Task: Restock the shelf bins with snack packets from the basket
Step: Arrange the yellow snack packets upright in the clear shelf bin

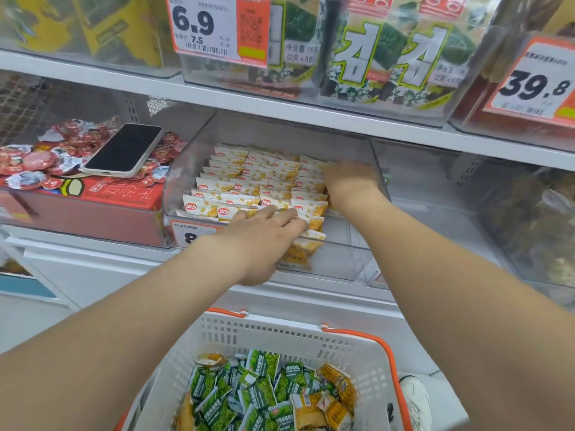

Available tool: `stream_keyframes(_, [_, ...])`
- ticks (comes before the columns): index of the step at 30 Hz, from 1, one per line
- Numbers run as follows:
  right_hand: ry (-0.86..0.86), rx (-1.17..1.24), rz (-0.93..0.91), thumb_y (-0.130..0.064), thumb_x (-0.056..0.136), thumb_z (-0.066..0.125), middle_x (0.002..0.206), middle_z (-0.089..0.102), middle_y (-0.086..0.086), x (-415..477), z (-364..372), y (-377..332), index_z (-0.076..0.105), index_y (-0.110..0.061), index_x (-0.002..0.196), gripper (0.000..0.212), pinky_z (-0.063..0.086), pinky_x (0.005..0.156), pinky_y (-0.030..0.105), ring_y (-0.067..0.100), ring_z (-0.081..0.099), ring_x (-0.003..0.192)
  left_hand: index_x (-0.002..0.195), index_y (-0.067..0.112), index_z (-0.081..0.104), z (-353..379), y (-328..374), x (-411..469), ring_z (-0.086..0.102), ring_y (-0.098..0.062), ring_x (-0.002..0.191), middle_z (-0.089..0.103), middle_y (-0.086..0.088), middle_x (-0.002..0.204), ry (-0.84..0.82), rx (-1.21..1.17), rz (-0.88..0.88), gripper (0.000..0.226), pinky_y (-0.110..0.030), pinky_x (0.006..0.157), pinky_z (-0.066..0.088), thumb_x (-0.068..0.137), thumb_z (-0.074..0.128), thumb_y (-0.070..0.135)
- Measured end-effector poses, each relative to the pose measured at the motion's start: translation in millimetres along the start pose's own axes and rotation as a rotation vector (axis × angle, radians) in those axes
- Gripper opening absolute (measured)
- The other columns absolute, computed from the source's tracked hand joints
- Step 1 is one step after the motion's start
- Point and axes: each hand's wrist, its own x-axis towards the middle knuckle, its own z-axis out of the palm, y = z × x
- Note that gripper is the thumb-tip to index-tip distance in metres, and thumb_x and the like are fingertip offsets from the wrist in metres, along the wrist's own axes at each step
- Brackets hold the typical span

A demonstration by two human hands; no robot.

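Reaching: both hands are at the shelf, over the basket's far rim, into the clear middle bin [179,178]
Left neighbour: a phone [124,149] lies face up on red snack cups in a red box [102,209], just beside the bin's left wall
Left hand [258,241]: nearer, fingers stretched flat across the near row at the bin's front wall, gripping nothing that shows
Stock: white-and-yellow packets [249,178] stand on edge in rows running near to far, filling the left and middle of the bin
Right hand [348,181]: farther in, at the right end of the rows; fingers buried and blurred, grip cannot be told
Right neighbour: right-hand bin [435,194], touching the middle one
Supply: basket [280,329] sits near and below, between the forearms, holding loose green packets [258,390] and some yellow
Obstruction: the shelf board [280,110] hangs low over the bin, so entry is likely from the front
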Motion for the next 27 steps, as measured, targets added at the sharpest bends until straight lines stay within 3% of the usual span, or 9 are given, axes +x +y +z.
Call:
stream_keyframes(4, [0.001, 0.015, 0.049, -0.003, 0.091, 0.065, 0.129, 0.063, 0.005, 21.4, 2.3, -2.4, 0.063, -0.015, 0.130, 0.041, 0.040, 0.084, 0.038, 0.032, 0.062, 0.120, 0.161, 0.036, 0.007, -0.1, 0.1, 1.5, 0.001, -0.029, 0.160, -0.005, 0.010, 0.173, -0.020, -0.013, 0.001, 0.085, -0.061, 0.119, 0.025, 0.099, 0.061, 0.015])
stream_keyframes(9, [0.058, 0.053, 0.104, -0.004, 0.087, 0.067, 0.122, 0.063, 0.005, 33.6, 6.9, -6.4, 0.066, -0.016, 0.125, 0.040, 0.043, 0.088, 0.038, 0.032, 0.063, 0.116, 0.162, 0.033, 0.009, -2.1, 3.0, 0.8, 0.002, -0.029, 0.160, -0.003, 0.008, 0.173, -0.023, -0.020, -0.002, 0.079, -0.062, 0.119, 0.025, 0.100, 0.057, 0.021])
stream_keyframes(13, [0.025, 0.068, 0.062, 0.003, 0.091, 0.062, 0.132, 0.057, 0.012, 35.3, 13.9, -2.9, 0.059, -0.007, 0.134, 0.044, 0.051, 0.092, 0.042, 0.036, 0.059, 0.123, 0.162, 0.032, 0.009, -3.7, 4.1, -0.3, 0.002, -0.030, 0.160, -0.002, 0.007, 0.173, -0.022, -0.029, -0.002, 0.078, -0.062, 0.119, 0.025, 0.101, 0.057, 0.026])
stream_keyframes(17, [0.112, 0.111, 0.058, 0.012, 0.092, 0.055, 0.131, 0.057, 0.022, 34.2, 11.4, -1.6, 0.052, 0.002, 0.137, 0.046, 0.053, 0.088, 0.045, 0.041, 0.060, 0.119, 0.162, 0.032, 0.009, -3.3, 5.0, -1.5, 0.002, -0.030, 0.160, -0.002, 0.007, 0.173, -0.028, -0.030, -0.006, 0.077, -0.063, 0.119, 0.026, 0.101, 0.057, 0.027])
stream_keyframes(23, [0.014, 0.194, 0.038, 0.012, 0.085, 0.064, 0.123, 0.061, 0.020, 7.5, -3.8, 8.5, 0.063, 0.000, 0.123, 0.040, 0.047, 0.076, 0.035, 0.039, 0.063, 0.113, 0.161, 0.033, 0.015, -1.2, 5.2, -4.3, 0.007, -0.029, 0.159, 0.003, 0.003, 0.173, 0.011, -0.057, -0.015, 0.073, -0.060, 0.118, 0.025, 0.101, 0.055, 0.027])
stream_keyframes(27, [0.159, 0.344, -0.028, -0.002, 0.088, 0.059, 0.092, 0.055, 0.016, -46.9, -14.3, 14.0, 0.060, -0.006, 0.102, 0.014, 0.049, 0.069, 0.038, 0.041, 0.065, 0.095, 0.153, 0.023, 0.033, -4.9, 6.9, -12.1, 0.034, -0.034, 0.145, 0.032, -0.010, 0.159, 0.128, -0.143, -0.063, 0.064, -0.053, 0.114, 0.038, 0.095, 0.059, 0.030])
